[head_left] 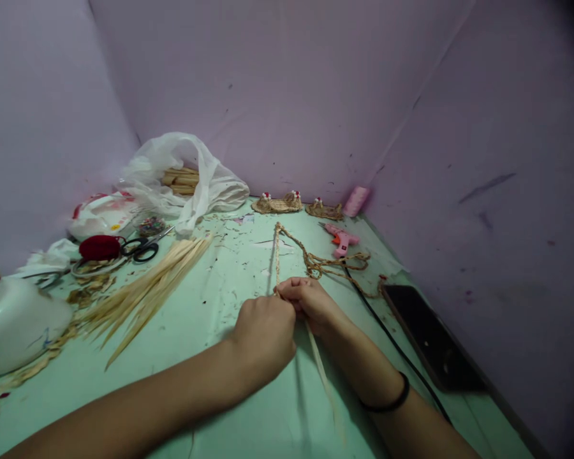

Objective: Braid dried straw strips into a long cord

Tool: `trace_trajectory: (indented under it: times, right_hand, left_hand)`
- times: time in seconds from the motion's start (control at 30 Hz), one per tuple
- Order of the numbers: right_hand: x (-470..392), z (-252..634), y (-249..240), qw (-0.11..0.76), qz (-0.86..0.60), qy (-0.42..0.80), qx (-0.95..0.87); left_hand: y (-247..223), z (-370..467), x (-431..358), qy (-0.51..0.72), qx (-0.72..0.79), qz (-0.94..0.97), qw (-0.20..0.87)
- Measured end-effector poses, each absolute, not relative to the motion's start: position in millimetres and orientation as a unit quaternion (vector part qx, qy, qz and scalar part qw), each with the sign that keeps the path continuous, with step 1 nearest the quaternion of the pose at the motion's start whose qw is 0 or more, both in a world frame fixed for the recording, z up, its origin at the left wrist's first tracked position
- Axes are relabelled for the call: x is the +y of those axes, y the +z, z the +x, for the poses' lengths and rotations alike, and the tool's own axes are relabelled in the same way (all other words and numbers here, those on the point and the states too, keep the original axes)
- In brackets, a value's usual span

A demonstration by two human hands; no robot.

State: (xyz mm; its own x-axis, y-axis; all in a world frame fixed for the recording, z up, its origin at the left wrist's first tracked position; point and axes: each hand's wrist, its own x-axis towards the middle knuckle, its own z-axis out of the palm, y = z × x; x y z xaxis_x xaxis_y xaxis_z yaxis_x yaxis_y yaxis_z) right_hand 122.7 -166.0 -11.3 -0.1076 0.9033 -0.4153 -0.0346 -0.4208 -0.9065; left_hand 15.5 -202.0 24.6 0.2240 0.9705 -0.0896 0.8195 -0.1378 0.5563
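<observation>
A thin braid (277, 258) of dried straw-like fibre runs from a bend on the table down to my two hands. My left hand (266, 331) is a closed fist at the braid's near end, its fingertips hidden from view. Beside it, my right hand (309, 303) pinches the braid between thumb and fingers. A loose pale strand (323, 370) hangs below the right hand toward me. Past the bend, the finished cord (310, 258) lies in loose loops to the right.
Loose pale fibre strips (157, 287), black-handled scissors (146, 248), red yarn (100, 247) and a white bowl (19, 325) lie left. A plastic bag (210, 178) and woven pieces (280, 204) sit by the wall. On the right are a pink glue gun (342, 239) and a phone (430, 338).
</observation>
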Motion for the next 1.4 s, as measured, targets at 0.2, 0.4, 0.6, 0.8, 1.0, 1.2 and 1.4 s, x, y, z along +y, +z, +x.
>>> trace_trajectory:
  times: [0.2, 0.4, 0.6, 0.8, 1.0, 1.2, 1.4]
  right_hand:
    - [-164.2, 128.2, -7.0, 0.358, -0.519, 0.666, -0.399]
    - [-164.7, 130.8, -0.3, 0.35, -0.48, 0.691, -0.413]
    - [-160.8, 130.4, -11.6, 0.331, -0.498, 0.608, -0.522]
    - [-168.0, 132.4, -8.2, 0.235, -0.596, 0.298, -0.708]
    - [-180.3, 129.3, 10.7, 0.179, -0.652, 0.26, -0.689]
    - [-186.9, 120.6, 9.7, 0.22, -0.638, 0.336, -0.657]
    - [-181.2, 133.0, 12.2, 0.196, -0.565, 0.468, -0.651]
  left_hand:
    - [34.3, 1.3, -180.9, 0.161, 0.606, 0.738, 0.25]
    - [21.9, -10.0, -152.6, 0.152, 0.566, 0.522, 0.619]
    - [8.6, -5.9, -151.3, 0.162, 0.59, 0.493, 0.619]
    - [6.9, 1.0, -154.8, 0.194, 0.625, 0.534, 0.535]
    - [8.2, 4.6, -157.3, 0.203, 0.63, 0.529, 0.532]
    - [6.7, -1.7, -156.3, 0.216, 0.595, 0.471, 0.614]
    - [7.7, -5.5, -154.9, 0.248, 0.548, 0.496, 0.627]
